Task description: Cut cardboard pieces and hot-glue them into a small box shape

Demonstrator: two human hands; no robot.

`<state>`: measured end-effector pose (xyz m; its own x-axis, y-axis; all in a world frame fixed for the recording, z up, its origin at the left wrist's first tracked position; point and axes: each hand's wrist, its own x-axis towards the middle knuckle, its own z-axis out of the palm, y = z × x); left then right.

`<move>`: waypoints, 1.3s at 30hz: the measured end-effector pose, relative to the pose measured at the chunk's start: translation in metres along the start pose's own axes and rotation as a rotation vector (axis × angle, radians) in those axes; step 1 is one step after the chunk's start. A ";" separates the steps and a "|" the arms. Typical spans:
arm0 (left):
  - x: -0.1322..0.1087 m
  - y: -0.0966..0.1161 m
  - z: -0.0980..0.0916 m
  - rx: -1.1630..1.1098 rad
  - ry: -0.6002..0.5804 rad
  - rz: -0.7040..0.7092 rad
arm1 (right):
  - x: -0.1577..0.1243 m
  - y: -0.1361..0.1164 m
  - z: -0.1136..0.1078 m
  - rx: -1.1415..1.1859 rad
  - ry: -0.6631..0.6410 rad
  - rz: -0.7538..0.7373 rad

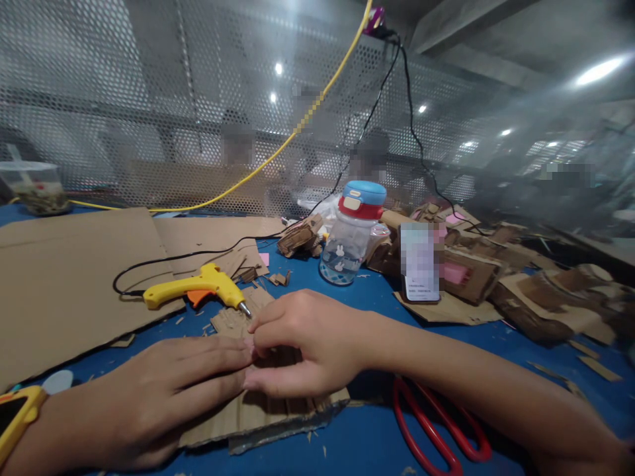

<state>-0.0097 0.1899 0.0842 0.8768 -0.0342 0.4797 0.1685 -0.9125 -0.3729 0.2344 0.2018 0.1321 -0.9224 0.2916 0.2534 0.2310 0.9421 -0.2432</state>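
Observation:
On the blue tabletop lies a small piece of corrugated cardboard [213, 430] with a grey, ragged front edge. My left hand [163, 390] rests over it, fingers stretched out flat and pointing right. From the right, my right hand [312, 344] arches over the same cardboard, its thumb and fingers bent in to meet my left fingertips. Whatever is pinched there is hidden. A yellow glue gun [198, 287] with an orange trigger lies just beyond my hands, its metal nozzle close to my right fingers. Red-handled scissors [421, 430] lie partly under my right forearm.
A large cardboard sheet [74, 277] covers the left side. Behind my hands stand a clear bottle [342, 254] with a blue lid and an upright phone [421, 264]. Brown cardboard constructions [536, 297] fill the right. A drink cup [37, 188] stands far left; a yellow cable [258, 168] hangs across.

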 end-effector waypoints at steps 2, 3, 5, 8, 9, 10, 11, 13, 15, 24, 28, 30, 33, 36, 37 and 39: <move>-0.001 0.000 0.000 0.004 0.005 0.001 | 0.000 0.000 0.000 0.001 0.000 -0.004; -0.001 0.001 0.000 0.005 0.014 0.000 | 0.000 0.000 0.000 0.002 0.002 -0.008; 0.000 0.001 0.000 0.007 0.021 -0.007 | 0.000 0.000 0.000 0.005 0.006 -0.013; 0.002 0.001 -0.001 0.006 0.023 -0.015 | 0.000 0.000 0.000 0.000 -0.003 -0.007; 0.003 0.001 -0.001 0.006 0.017 -0.009 | 0.000 0.000 0.000 -0.001 -0.009 -0.002; 0.003 0.000 -0.002 0.004 0.011 -0.004 | 0.001 0.000 0.000 0.001 -0.012 0.002; 0.003 0.000 -0.002 0.001 0.004 0.001 | 0.000 0.000 0.000 0.004 -0.014 0.003; 0.002 0.000 -0.002 -0.010 -0.010 0.008 | 0.000 0.000 0.000 0.009 -0.010 0.003; -0.001 0.000 -0.001 -0.026 -0.008 -0.007 | 0.000 0.000 0.000 0.009 -0.006 0.002; -0.003 0.000 0.000 -0.040 -0.016 -0.008 | 0.000 0.000 0.000 -0.003 -0.010 0.006; -0.005 0.000 0.001 -0.032 -0.032 -0.011 | -0.001 0.000 -0.001 0.001 -0.010 0.007; -0.005 0.000 0.001 -0.033 -0.032 -0.015 | -0.001 0.000 -0.001 0.004 -0.012 0.006; -0.003 0.000 0.000 -0.022 -0.033 -0.014 | 0.000 0.000 -0.001 0.007 -0.012 0.000; 0.003 0.002 -0.003 -0.014 -0.021 0.009 | 0.001 0.000 -0.001 0.004 -0.014 -0.007; 0.004 0.002 -0.004 -0.010 -0.013 0.009 | 0.001 0.000 -0.002 0.003 -0.016 -0.004; 0.004 0.003 -0.005 -0.002 -0.004 -0.002 | 0.001 -0.001 -0.002 0.003 -0.020 0.006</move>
<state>-0.0083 0.1847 0.0892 0.8784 -0.0309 0.4769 0.1689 -0.9134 -0.3704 0.2342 0.2015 0.1342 -0.9271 0.2938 0.2328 0.2357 0.9398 -0.2474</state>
